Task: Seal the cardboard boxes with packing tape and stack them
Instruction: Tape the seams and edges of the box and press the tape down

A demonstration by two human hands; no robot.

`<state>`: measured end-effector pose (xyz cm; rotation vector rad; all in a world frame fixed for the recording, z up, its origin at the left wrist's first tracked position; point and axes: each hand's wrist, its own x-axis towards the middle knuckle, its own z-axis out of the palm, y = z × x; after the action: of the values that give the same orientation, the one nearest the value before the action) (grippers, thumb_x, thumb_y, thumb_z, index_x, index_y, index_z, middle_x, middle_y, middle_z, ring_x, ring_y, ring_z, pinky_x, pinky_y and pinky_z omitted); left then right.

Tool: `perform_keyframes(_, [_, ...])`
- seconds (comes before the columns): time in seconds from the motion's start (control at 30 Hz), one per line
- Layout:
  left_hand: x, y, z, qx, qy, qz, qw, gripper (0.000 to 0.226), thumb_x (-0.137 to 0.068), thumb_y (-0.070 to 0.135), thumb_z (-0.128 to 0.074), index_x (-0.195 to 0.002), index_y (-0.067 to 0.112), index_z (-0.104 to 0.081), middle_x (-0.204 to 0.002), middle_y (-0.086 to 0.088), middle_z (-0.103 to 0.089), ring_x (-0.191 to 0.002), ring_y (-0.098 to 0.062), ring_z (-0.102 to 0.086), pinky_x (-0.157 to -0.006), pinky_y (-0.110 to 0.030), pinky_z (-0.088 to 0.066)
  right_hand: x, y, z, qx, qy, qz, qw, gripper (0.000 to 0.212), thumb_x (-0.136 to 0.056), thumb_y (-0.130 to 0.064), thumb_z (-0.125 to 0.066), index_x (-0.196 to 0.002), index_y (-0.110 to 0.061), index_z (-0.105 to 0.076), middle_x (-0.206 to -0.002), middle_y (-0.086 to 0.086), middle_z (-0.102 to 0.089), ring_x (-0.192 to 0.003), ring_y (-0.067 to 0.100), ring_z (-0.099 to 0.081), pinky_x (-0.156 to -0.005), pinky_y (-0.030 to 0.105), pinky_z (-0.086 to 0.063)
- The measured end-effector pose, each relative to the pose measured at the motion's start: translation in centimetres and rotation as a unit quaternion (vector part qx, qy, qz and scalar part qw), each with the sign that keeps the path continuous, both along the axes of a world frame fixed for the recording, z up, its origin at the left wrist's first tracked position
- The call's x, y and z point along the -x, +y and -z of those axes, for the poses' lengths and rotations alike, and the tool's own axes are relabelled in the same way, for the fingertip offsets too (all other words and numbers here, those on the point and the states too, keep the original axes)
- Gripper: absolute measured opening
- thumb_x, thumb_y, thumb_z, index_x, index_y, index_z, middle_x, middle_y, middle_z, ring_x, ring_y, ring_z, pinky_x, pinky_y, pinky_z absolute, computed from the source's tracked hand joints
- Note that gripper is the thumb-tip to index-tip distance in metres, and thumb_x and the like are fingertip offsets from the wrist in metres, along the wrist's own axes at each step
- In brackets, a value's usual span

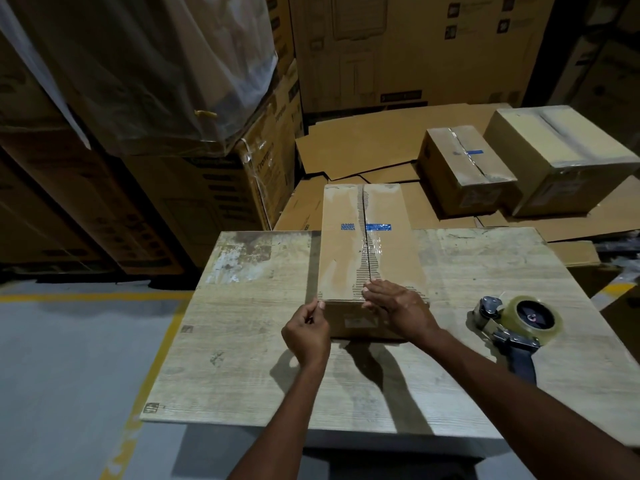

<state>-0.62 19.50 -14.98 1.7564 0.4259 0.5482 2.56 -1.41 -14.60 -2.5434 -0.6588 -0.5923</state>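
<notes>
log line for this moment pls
box on table | left hand pinches its near-left corner | right hand presses seam end | tape dispenser unheld on table

Dim, warm light falls from above and ahead to the right: the box (370,237) throws a dark band onto the table (242,341) at its left, and both arms (485,382) cast soft shadows toward the viewer. Clear tape (372,245) on the box glints, as does the plastic wrap (166,71) (top left). The stacks (69,209) at left sink into black. Far cartons (415,46) look soft; wide-angle bending bows the edges.
</notes>
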Motion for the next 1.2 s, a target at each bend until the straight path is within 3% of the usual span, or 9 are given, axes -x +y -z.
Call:
perform_keyframes(0.17, [0.5, -0.7, 0.5, -0.092, -0.034, -0.027, 0.995, 0.017, -0.085, 0.005, -0.080, -0.102, 0.010, -0.081, -0.097, -0.002, -0.079, -0.091, -0.011, -0.072, -0.087, -0.040, -0.059, -0.1, 0.2, 0.6, -0.029, -0.040, -0.018, 0.999, 0.037, -0.097, -0.038, -0.059, -0.114, -0.012, -0.079, -0.121, 0.009, -0.074, -0.114, 0.023, -0.071, -0.101, 0.044, -0.056])
perform_keyframes(0.3, [1.6, -2.2, 1.8, -0.235, -0.029, 0.026, 0.971, 0.030, -0.092, 0.000, -0.066, -0.121, 0.004, -0.073, -0.127, -0.014, -0.070, -0.124, -0.026, -0.064, -0.101, -0.036, -0.038, -0.1, 0.3, 0.9, -0.028, -0.051, -0.019, 0.998, 0.030, -0.088, -0.023, -0.081, -0.115, -0.010, -0.078, -0.122, 0.011, -0.074, -0.115, 0.026, -0.071, -0.102, 0.046, -0.055])
perform_keyframes(0.47, [2.7, -1.0, 3.7, -0.433, 0.038, 0.141, 0.890, 0.074, -0.075, -0.002, -0.055, -0.149, 0.003, -0.047, -0.156, -0.022, -0.043, -0.151, -0.034, -0.030, -0.121, -0.053, -0.019, 0.3, 0.3, 0.7, -0.013, -0.061, -0.021, 0.998, 0.030, -0.094, -0.028, -0.070, -0.116, -0.009, -0.078, -0.123, 0.013, -0.073, -0.115, 0.027, -0.071, -0.103, 0.047, -0.054])
perform_keyframes(0.57, [3.1, 0.8, 4.4, -0.535, 0.039, 0.202, 0.819, 0.073, -0.077, 0.004, -0.035, -0.149, 0.001, -0.047, -0.159, -0.022, -0.035, -0.152, -0.037, -0.027, -0.119, -0.060, -0.019, 0.3, 0.3, 0.7, -0.011, -0.061, -0.026, 0.998, 0.039, -0.097, -0.037, -0.057, -0.115, -0.010, -0.078, -0.122, 0.013, -0.074, -0.115, 0.027, -0.071, -0.107, 0.043, -0.048])
perform_keyframes(0.7, [3.2, 2.4, 5.6, -0.608, 0.009, 0.299, 0.735, 0.074, -0.072, 0.000, -0.051, -0.146, 0.002, -0.052, -0.158, -0.019, -0.040, -0.153, -0.034, -0.023, -0.116, -0.056, -0.025, 0.4, 0.4, 0.3, -0.009, -0.074, -0.024, 0.997, 0.040, -0.096, -0.036, -0.056, -0.113, -0.008, -0.079, -0.120, 0.015, -0.074, -0.112, 0.029, -0.072, -0.107, 0.046, -0.044])
perform_keyframes(0.77, [3.3, 2.9, 5.8, -0.591, -0.024, 0.320, 0.740, 0.073, -0.072, -0.005, -0.043, -0.144, 0.001, -0.055, -0.156, -0.018, -0.044, -0.154, -0.032, -0.021, -0.115, -0.053, -0.030, 0.5, 0.5, -0.1, 0.001, -0.095, -0.024, 0.995, 0.043, -0.098, -0.037, -0.052, -0.111, -0.006, -0.079, -0.118, 0.016, -0.075, -0.109, 0.030, -0.073, -0.105, 0.046, -0.044])
perform_keyframes(0.9, [2.7, 4.3, 4.5, -0.531, -0.112, 0.308, 0.782, 0.075, -0.074, -0.020, -0.061, -0.146, -0.001, -0.050, -0.158, -0.018, -0.040, -0.153, -0.030, -0.028, -0.120, -0.050, -0.031, 1.0, 0.8, -0.3, 0.008, -0.092, -0.015, 0.996, 0.062, -0.111, -0.045, -0.030, -0.113, -0.006, -0.078, -0.120, 0.015, -0.075, -0.113, 0.029, -0.071, -0.107, 0.041, -0.042])
perform_keyframes(1.1, [-1.6, 4.5, 0.6, -0.504, -0.117, 0.304, 0.800, 0.090, -0.071, -0.023, -0.065, -0.153, 0.004, -0.041, -0.162, -0.016, -0.036, -0.155, -0.030, -0.024, -0.127, -0.045, -0.018, 1.6, 1.3, 0.4, 0.060, -0.041, 0.020, 0.997, 0.046, -0.102, -0.033, -0.045, -0.129, -0.006, -0.069, -0.135, 0.017, -0.067, -0.129, 0.034, -0.062, -0.115, 0.050, -0.034])
perform_keyframes(1.2, [-2.8, 4.3, 0.4, -0.486, -0.084, 0.320, 0.809, 0.091, -0.065, -0.024, -0.068, -0.149, 0.006, -0.048, -0.156, -0.013, -0.045, -0.150, -0.026, -0.034, -0.128, -0.033, -0.012, 1.6, 2.2, 0.5, 0.078, -0.057, 0.032, 0.995, 0.037, -0.097, -0.020, -0.067, -0.132, -0.006, -0.067, -0.137, 0.018, -0.065, -0.131, 0.035, -0.060, -0.116, 0.053, -0.031])
